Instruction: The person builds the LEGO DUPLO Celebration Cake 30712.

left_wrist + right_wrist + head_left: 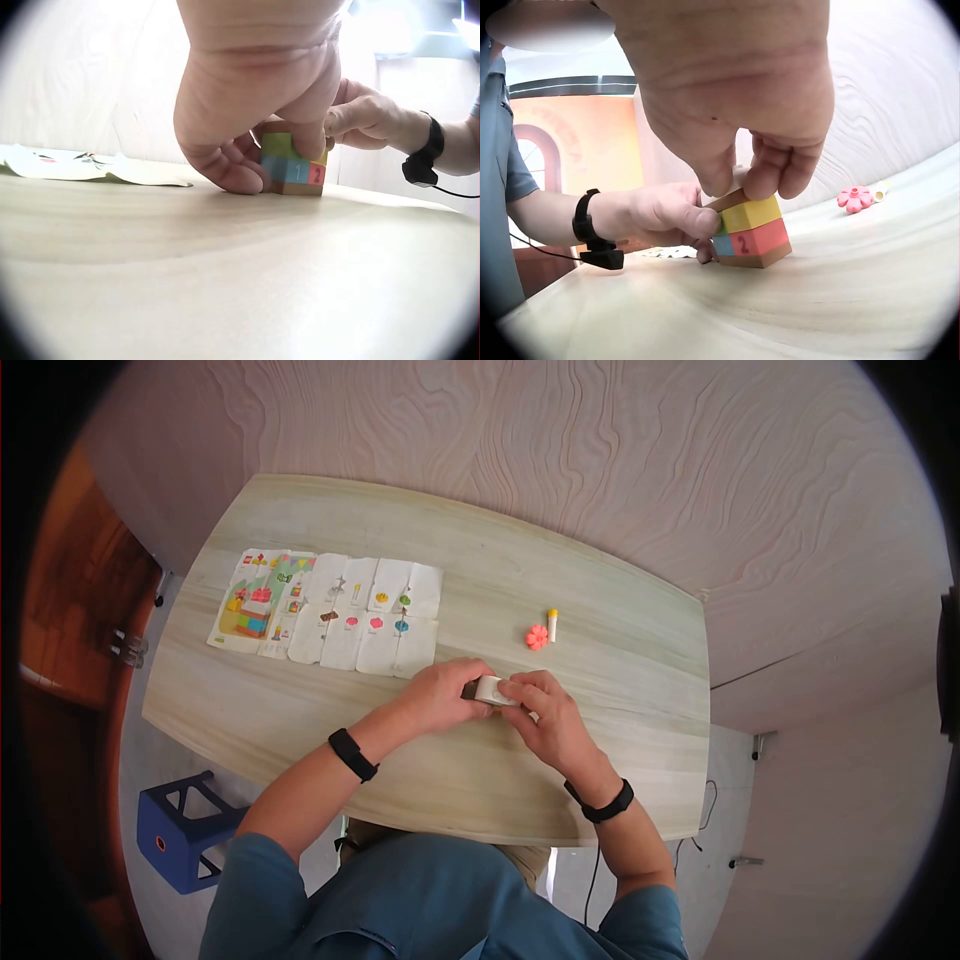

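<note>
A small stack of toy building blocks (757,238) stands on the table, with a brown base, a blue and red layer numbered 1 and 2, a green and yellow layer, and brown above. My left hand (440,695) grips it from the left side, thumb and fingers on opposite faces in the left wrist view. On top sits a white toy piece (491,690), pinched by the fingertips of my right hand (548,722). The right fingers hide most of that piece in the right wrist view. The numbered blocks (297,172) show below my left thumb.
A creased picture instruction sheet (345,572) lies at the left of the table (600,760). Beyond my right hand are a pink flower-shaped piece (537,638) and a white stick with a yellow tip (553,626). A blue stool (172,840) stands on the floor at left.
</note>
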Available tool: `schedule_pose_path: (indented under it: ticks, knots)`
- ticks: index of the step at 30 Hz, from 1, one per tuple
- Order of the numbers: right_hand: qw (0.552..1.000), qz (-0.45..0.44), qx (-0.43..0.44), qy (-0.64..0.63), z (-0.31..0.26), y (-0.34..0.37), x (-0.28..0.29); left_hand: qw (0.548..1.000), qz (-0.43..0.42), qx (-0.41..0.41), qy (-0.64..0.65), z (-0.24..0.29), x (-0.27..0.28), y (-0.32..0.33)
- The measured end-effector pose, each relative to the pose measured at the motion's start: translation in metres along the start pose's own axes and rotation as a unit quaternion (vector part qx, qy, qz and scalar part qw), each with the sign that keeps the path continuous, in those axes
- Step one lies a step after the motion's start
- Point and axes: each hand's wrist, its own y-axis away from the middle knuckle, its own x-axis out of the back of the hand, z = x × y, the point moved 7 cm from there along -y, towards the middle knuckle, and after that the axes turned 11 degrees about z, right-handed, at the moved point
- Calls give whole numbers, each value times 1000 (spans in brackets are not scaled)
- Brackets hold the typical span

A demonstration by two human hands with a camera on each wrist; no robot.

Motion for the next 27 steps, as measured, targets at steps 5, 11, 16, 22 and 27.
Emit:
schedule_pose_path:
  ticks: [5, 11, 16, 22, 27]
  knots:
    - [1000, -9, -7, -5, 3, -1, 2, 1000, -5, 0, 11, -4, -1, -5]
    - [999, -33, -10, -20, 4, -3, 6, 1000, -9, 0, 16, -8, -2, -6]
    - [992, -24, -56, -109, 17, -9, 16, 1000, -12, -9, 16, -10, -2, -7]
    - [985, 62, -88, 136, 81, -44, 38, 999, -12, 3, 31, -14, -4, -7]
    - [986, 71, -74, 134, 87, -63, 30, 1000, -4, 8, 26, -10, -3, -6]
